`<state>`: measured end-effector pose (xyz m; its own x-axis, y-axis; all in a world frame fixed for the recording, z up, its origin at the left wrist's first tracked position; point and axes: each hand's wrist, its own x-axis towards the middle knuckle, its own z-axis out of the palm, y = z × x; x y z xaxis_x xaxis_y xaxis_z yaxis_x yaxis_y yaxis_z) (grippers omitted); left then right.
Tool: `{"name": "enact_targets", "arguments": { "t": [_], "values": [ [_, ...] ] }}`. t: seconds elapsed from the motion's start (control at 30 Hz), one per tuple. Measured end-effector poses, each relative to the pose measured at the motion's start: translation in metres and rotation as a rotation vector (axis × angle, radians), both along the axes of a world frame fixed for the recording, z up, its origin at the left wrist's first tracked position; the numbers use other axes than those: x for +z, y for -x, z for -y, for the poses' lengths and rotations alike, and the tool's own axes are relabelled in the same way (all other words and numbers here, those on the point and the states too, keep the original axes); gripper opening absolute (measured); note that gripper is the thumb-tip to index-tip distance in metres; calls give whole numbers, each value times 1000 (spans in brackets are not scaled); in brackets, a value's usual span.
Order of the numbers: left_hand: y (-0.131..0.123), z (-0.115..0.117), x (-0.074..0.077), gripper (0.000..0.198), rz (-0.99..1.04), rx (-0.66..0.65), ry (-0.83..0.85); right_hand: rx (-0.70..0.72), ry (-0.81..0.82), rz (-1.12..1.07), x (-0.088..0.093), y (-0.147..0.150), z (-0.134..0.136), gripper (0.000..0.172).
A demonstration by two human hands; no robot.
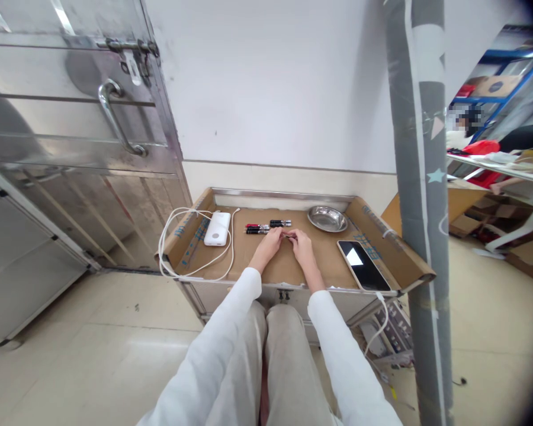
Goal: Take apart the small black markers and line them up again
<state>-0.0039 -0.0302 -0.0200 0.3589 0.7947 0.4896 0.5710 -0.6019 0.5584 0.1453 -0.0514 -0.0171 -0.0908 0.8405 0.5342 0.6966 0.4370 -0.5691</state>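
Observation:
My left hand [272, 241] and my right hand [301, 244] meet over the middle of a cardboard-lined low table [293, 269]. Both are pinched on a small dark pen-like thing [287, 235] held between their fingertips. Just beyond the hands lie several pens [266, 226] with red and black parts, side by side on the cardboard. My white sleeves and beige trousers fill the bottom of the view.
A white power bank [217, 228] with a looping white cable [173, 248] lies at the left. A steel bowl [327, 218] sits at the back right, a phone [363, 264] at the right. A grey rolled mat [420, 177] stands right; a steel cabinet [71, 130] stands left.

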Motion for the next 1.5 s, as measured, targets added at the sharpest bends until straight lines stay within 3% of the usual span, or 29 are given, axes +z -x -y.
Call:
{"name": "enact_targets", "arguments": {
  "t": [0.5, 0.7, 0.83, 0.93, 1.03, 1.17, 1.27, 1.4, 1.5],
  "values": [
    [0, 4, 3, 25, -14, 11, 8, 45, 29, -3, -1, 0, -1, 23],
    [-1, 4, 4, 28, -22, -43, -44, -91, 43, 203, 2, 4, 3, 25],
    [-3, 10, 8, 38, -137, 26, -90, -193, 10, 308, 10, 6, 14, 27],
    [-6, 15, 12, 45, -311, 151, -132, -280, -34, 330, 16, 6, 22, 26],
    [-9, 19, 14, 48, -444, 232, -122, -301, -44, 294, 19, 6, 28, 29],
    [-10, 21, 17, 49, -469, 253, -124, -283, -83, 222, 19, 6, 28, 31],
    [-9, 24, 22, 41, -472, 203, -129, -294, -107, 188, 19, 6, 26, 32],
    [-7, 35, 26, 29, -463, 35, -157, -341, -104, 170, 18, 4, 24, 30],
    [-6, 45, 26, 23, -403, 39, -152, -348, -109, 165, 18, 4, 24, 30]
  ]
}}
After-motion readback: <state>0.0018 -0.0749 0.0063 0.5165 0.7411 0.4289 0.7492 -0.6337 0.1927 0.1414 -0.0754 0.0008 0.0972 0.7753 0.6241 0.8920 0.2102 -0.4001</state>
